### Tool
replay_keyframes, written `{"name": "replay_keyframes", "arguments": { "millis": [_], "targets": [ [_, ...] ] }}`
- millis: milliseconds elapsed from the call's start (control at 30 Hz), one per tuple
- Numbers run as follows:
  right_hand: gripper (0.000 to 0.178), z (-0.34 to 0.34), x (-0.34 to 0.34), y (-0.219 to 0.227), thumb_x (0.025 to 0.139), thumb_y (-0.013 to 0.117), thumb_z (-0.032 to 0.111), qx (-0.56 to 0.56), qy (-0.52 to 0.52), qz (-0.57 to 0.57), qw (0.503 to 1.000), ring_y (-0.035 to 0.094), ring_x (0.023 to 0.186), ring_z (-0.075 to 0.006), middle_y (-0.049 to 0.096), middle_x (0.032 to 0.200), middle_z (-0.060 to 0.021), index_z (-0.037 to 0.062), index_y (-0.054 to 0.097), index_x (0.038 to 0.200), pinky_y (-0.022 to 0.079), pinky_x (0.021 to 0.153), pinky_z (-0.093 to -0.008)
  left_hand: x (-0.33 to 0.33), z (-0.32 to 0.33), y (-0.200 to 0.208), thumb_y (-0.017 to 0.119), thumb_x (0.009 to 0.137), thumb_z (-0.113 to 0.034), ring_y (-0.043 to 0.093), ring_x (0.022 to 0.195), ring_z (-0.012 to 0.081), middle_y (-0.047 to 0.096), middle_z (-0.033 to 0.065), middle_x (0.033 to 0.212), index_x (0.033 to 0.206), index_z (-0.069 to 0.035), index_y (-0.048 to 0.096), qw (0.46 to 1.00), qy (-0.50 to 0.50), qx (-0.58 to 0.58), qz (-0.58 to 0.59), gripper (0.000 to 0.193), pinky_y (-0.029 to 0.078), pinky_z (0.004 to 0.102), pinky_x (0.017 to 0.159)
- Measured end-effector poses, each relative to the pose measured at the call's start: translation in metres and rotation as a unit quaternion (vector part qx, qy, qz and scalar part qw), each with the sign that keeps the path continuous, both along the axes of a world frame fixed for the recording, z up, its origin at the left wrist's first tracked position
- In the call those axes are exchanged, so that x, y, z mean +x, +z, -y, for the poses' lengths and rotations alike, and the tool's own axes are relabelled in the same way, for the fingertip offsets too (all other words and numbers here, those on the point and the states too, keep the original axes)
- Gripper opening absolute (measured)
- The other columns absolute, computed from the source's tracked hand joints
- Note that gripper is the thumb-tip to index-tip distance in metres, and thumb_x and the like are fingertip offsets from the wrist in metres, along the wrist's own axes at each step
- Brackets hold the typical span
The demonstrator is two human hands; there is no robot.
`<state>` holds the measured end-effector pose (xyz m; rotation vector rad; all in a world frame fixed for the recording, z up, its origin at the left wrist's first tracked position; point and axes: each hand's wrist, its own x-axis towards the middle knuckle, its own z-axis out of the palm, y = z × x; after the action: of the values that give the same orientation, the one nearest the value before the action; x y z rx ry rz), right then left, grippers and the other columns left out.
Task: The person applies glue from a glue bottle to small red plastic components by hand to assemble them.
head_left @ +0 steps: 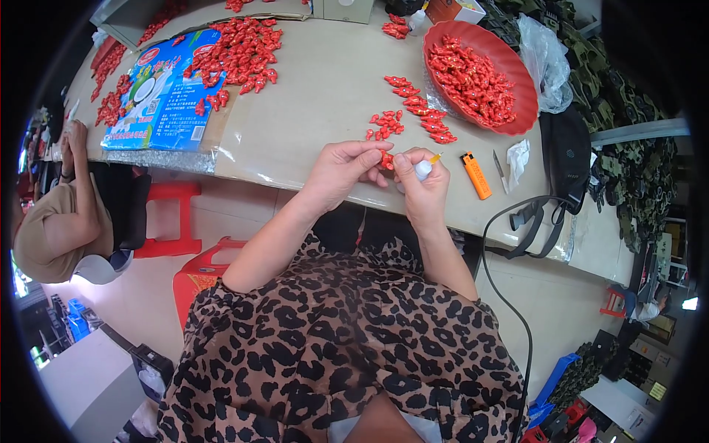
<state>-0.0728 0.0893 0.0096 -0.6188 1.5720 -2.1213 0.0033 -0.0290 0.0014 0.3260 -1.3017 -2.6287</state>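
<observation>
Near the front edge of the table, my left hand pinches a small shiny red piece between thumb and fingertips. Close beside it, my right hand is closed around a small white dropper bottle with a yellow tip; its thumb and fingertip also reach the red piece. Just beyond my hands lie several loose small red pieces. Slightly right of those, longer red pieces lie in a slanting line. A big red bowl at the right is heaped with similar red pieces.
An orange lighter, a thin blade-like tool and crumpled tissue lie right of my hands. Beyond are a black bag and clear plastic. At left, red pieces cover part of a blue carton sheet; another person sits there.
</observation>
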Motion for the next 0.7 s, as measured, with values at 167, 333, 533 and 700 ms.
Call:
{"name": "replay_keyframes", "arguments": {
  "millis": [167,333,533,700],
  "targets": [
    [0.012,-0.0004,-0.0008,-0.0025,0.076,0.059,0.007,-0.009,0.003,-0.007,1.000,0.045,0.058,-0.0036,0.052,0.065,0.0005,0.0027,0.050,0.069,0.037,0.052,-0.0171,-0.0004,-0.0008,0.0009,0.049,0.082,-0.012,0.054,0.063,0.0140,0.056,0.0084,0.078,0.103,0.002,0.053,1.000,0.000,-0.004,0.001,0.025,0.049,0.0261,0.063],
    [0.012,0.0001,-0.0015,-0.0050,0.076,0.059,0.007,-0.010,0.001,-0.010,1.000,0.044,0.057,-0.0030,0.051,0.064,0.0012,0.0029,0.050,0.069,0.035,0.051,-0.0166,-0.0009,-0.0009,0.0017,0.049,0.082,-0.013,0.054,0.064,0.0145,0.056,0.0081,0.077,0.103,0.002,0.053,1.000,0.002,-0.015,0.013,0.025,0.048,0.0260,0.063],
    [0.011,-0.0009,-0.0016,-0.0044,0.078,0.056,0.006,0.000,0.012,-0.012,1.000,0.046,0.057,-0.0064,0.051,0.067,-0.0020,0.0030,0.049,0.070,0.037,0.053,-0.0189,-0.0010,-0.0009,0.0018,0.050,0.082,-0.013,0.055,0.064,0.0144,0.057,0.0078,0.076,0.102,0.002,0.054,1.000,0.003,-0.012,0.008,0.025,0.048,0.0258,0.063],
    [0.011,-0.0008,-0.0013,-0.0045,0.078,0.056,0.007,0.000,0.010,-0.007,1.000,0.046,0.057,-0.0060,0.051,0.066,-0.0016,0.0030,0.049,0.070,0.037,0.053,-0.0187,-0.0017,-0.0012,0.0008,0.048,0.083,-0.010,0.056,0.064,0.0141,0.055,0.0060,0.070,0.103,0.002,0.053,1.000,0.009,-0.016,0.011,0.024,0.048,0.0253,0.064]
  ]
}}
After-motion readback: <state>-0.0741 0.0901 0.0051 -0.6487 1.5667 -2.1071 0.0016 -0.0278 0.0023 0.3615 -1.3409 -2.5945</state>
